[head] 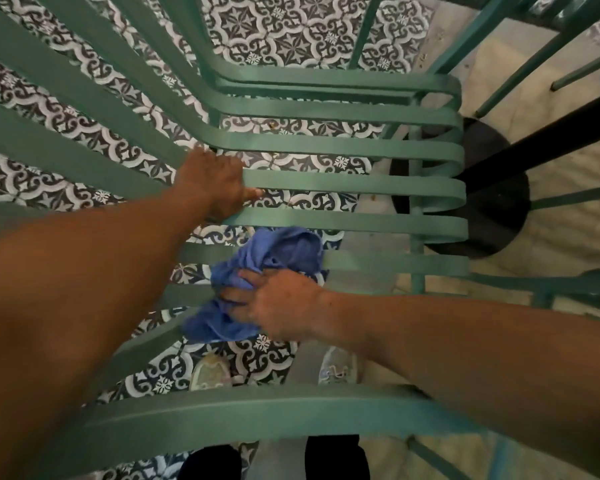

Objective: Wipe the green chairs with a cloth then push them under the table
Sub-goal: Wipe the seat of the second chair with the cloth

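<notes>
The floor [291, 29] is laid with patterned tile, dark scrollwork and leaf shapes on a pale ground, over the left and middle of the view, and it gives way on the right to plain pale stone [551, 237]. A green slatted chair [354, 183] stands on the tile, and through its slats two light shoes [210, 375] show planted on the pattern. On the pale part rests the round black base [492, 216] of a dark post, with thin green chair legs [575, 197] close around it.

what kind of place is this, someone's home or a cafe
Probably a cafe or restaurant seating area: several matching green slatted metal chairs, a black round pedestal table base and a patterned grey-and-white tiled floor.
</notes>
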